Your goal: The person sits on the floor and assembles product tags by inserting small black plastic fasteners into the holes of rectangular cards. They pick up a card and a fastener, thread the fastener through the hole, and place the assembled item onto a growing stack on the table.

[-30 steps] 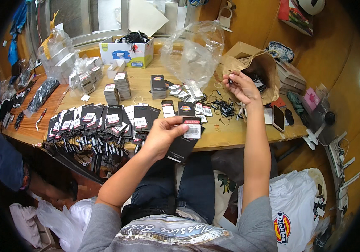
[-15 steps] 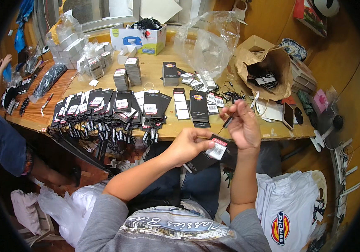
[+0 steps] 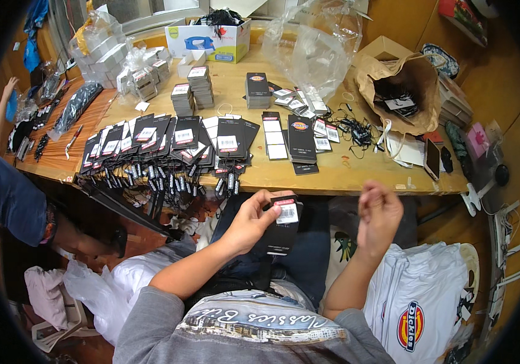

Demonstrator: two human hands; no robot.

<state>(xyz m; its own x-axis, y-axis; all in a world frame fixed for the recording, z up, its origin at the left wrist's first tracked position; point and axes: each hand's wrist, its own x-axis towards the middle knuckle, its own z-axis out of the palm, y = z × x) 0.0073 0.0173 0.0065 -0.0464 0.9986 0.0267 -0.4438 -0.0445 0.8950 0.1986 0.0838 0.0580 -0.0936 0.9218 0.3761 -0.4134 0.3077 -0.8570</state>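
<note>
Pinching the black tag [image 3: 282,239] over the lap [image 3: 309,246], the left hand [image 3: 252,222], nearly closed, could drop it if pressure slackens, while the right hand [image 3: 380,218], half-curled, is apart (cannot tell if holding anything).

Beyond my held tag [image 3: 282,235], the table [image 3: 339,176] bears a tag pile [image 3: 172,138] left, cords [image 3: 357,134] right and 1 carton [image 3: 231,46] behind.
</note>
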